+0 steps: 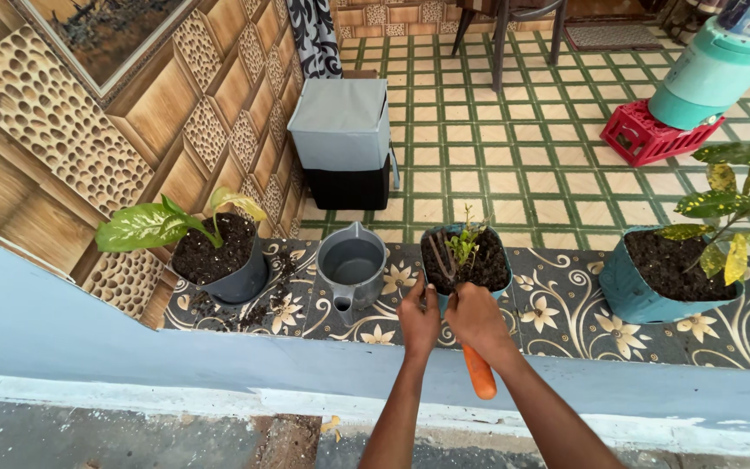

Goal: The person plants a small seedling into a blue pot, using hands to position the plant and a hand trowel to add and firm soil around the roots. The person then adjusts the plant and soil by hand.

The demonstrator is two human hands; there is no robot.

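My right hand (477,317) grips a small garden fork with an orange handle (479,372); its dark tines (441,252) rest in the soil of a teal pot (466,260) holding a small green seedling (463,243). My left hand (418,321) touches the near rim of that same pot. The pot stands on a ledge with a dark floral pattern (557,287).
A grey watering jug (351,267) stands left of the pot. Further left is a grey pot with a broad-leafed plant (219,252) and spilled soil. A teal pot with a yellow-spotted plant (679,274) stands right. Beyond lie a tiled floor, a grey bin (342,139) and a red crate (648,135).
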